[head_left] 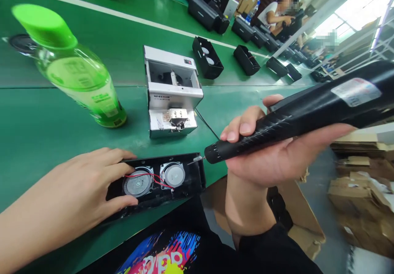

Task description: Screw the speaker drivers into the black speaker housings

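My left hand (89, 183) grips the left end of an open black speaker housing (192, 181), its fingers over the far edge and its thumb on the near side. Two round speaker drivers (174, 175) sit in the housing, with thin red wires (156, 178) running across them. In my right hand (277, 159) is a black electric screwdriver (273, 122), tilted so that its nose points down and left. The screwdriver's bit (197, 159) is over the right end of the housing; whether it touches anything there I cannot tell.
A silver screw feeder machine (172, 93) stands behind the housing, with a green-capped bottle (83, 72) to its left. More black housings (207, 58) line the green bench toward the back right. Another person (277, 15) works there. Cardboard boxes (360, 200) lie at the right.
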{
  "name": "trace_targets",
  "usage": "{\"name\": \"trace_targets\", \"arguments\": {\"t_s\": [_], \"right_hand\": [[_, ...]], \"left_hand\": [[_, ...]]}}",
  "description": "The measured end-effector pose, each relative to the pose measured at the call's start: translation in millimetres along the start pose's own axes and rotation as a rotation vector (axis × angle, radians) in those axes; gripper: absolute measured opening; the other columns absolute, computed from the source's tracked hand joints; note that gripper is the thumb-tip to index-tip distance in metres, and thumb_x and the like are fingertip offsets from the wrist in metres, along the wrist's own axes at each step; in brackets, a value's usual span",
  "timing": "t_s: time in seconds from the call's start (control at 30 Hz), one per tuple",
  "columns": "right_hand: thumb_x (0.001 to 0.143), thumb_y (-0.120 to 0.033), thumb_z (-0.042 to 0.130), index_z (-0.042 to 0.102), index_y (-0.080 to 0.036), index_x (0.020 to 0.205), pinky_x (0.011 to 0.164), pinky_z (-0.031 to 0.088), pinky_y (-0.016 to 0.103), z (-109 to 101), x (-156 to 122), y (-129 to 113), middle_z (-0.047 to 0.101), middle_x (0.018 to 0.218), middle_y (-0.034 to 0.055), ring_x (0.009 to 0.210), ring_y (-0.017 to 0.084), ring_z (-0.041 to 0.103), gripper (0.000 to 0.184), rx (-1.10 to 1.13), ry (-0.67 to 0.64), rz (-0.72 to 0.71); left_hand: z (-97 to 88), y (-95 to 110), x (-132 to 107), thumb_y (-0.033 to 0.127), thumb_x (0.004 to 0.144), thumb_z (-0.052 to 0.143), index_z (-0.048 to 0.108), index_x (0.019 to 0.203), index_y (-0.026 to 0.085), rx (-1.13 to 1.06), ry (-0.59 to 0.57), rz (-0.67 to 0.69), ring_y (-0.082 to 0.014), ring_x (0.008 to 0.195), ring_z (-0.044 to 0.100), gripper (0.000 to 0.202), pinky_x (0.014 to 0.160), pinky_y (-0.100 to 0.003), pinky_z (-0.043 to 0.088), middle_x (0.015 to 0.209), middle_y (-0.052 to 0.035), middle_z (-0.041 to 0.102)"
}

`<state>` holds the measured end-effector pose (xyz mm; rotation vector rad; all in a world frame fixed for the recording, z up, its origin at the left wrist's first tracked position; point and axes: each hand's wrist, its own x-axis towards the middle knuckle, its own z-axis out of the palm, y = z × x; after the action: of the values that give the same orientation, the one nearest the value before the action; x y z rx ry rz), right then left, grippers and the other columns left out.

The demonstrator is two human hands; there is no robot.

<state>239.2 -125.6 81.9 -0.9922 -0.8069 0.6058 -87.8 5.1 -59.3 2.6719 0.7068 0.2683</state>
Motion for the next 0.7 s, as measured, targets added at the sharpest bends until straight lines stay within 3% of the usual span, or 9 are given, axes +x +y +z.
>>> {"name": "trace_targets", "arguments": {"t_s": [0.07,0.17,0.33,0.43,0.57,0.7], "right_hand": [[0.095,-0.087,0.102,0.09,-0.03,0.105,0.053,0.06,0.033,10.0,11.9,-5.2,0.074,0.07,-0.006,0.057,0.018,0.071,0.059,-0.025,-0.044,-0.018],[0.094,-0.1,0.093,0.089,-0.03,0.101,0.052,0.056,0.034,32.2,31.9,-2.6,0.072,0.067,-0.0046,0.055,0.018,0.068,0.071,-0.071,-0.079,-0.122],[0.079,-0.122,0.079,0.082,-0.034,0.087,0.045,0.044,0.038,67.7,53.1,28.9,0.067,0.06,-0.0055,0.046,0.019,0.06,0.088,-0.09,-0.127,-0.25],[0.088,-0.119,0.075,0.082,-0.035,0.09,0.046,0.046,0.036,73.5,53.3,45.3,0.069,0.063,-0.006,0.048,0.018,0.062,0.084,-0.115,-0.17,-0.277],[0.095,-0.115,0.072,0.085,-0.033,0.1,0.048,0.047,0.031,68.0,51.2,50.1,0.069,0.063,-0.0055,0.049,0.015,0.062,0.084,-0.124,-0.21,-0.274],[0.109,-0.104,0.067,0.089,-0.028,0.11,0.051,0.053,0.03,64.2,55.6,51.2,0.069,0.065,-0.0036,0.051,0.016,0.065,0.079,-0.124,-0.173,-0.254]], "left_hand": [[-4.8,3.3,1.4,0.07,0.108,0.088,0.094,0.126,0.04,-0.043,0.016,0.047,-0.0415,0.13,0.091,0.036,0.109,-0.056,0.073,0.159,-0.0041,0.091],[-11.9,4.3,5.0,0.071,0.115,0.083,0.094,0.117,0.038,-0.212,0.124,0.065,-0.0331,0.129,0.091,0.035,0.106,-0.045,0.073,0.16,-0.0019,0.09],[-16.5,0.0,11.8,0.046,0.12,0.079,0.087,0.096,0.033,-0.33,0.224,0.171,-0.0272,0.118,0.091,0.028,0.095,-0.04,0.07,0.145,-0.0026,0.092],[-14.5,1.7,14.4,0.033,0.121,0.073,0.077,0.087,0.028,-0.358,0.266,0.227,-0.0237,0.112,0.088,0.035,0.09,-0.038,0.066,0.136,-0.0041,0.092],[-10.7,4.4,19.3,0.026,0.119,0.071,0.07,0.087,0.026,-0.459,0.398,0.167,-0.0206,0.104,0.086,0.032,0.092,-0.036,0.064,0.121,-0.0035,0.092],[-14.4,-0.4,28.3,0.041,0.116,0.066,0.075,0.097,0.027,-0.481,0.446,-0.079,-0.0218,0.089,0.083,0.026,0.086,-0.037,0.062,0.102,-0.0029,0.091]]}}
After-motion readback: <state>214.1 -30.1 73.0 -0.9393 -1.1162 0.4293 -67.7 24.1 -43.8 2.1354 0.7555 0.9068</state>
